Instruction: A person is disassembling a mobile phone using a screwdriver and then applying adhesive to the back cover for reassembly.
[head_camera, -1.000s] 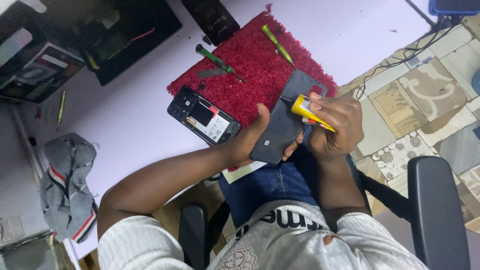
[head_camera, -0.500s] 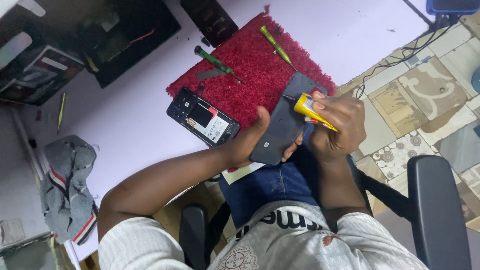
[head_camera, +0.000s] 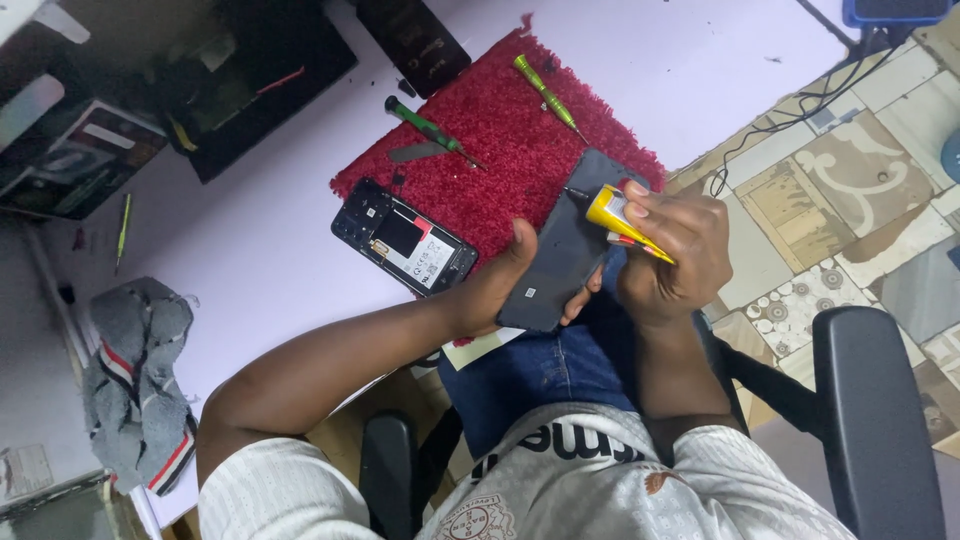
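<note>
1. Left hand (head_camera: 495, 290): closed around the lower end of a dark phone panel (head_camera: 560, 245), thumb on its face, fingers curled beneath; it holds the panel slanted over the table edge.
2. Right hand (head_camera: 670, 245): closed on a yellow glue tube (head_camera: 615, 215), whose dark nozzle points toward 10 o'clock and touches the panel's upper part.
3. Dark phone panel: lies between both hands, its top end overlapping the red mat (head_camera: 500, 140).
4. Opened phone body (head_camera: 403, 238): at 9 o'clock from the panel, on the mat's edge, well clear of the hands.
5. Green screwdriver (head_camera: 430, 128) and yellow-green screwdriver (head_camera: 548, 95): on the mat, at 11 and 12 o'clock from the panel.
6. Grey cloth (head_camera: 135, 380): far at 8 o'clock, on the white table (head_camera: 250, 270).
</note>
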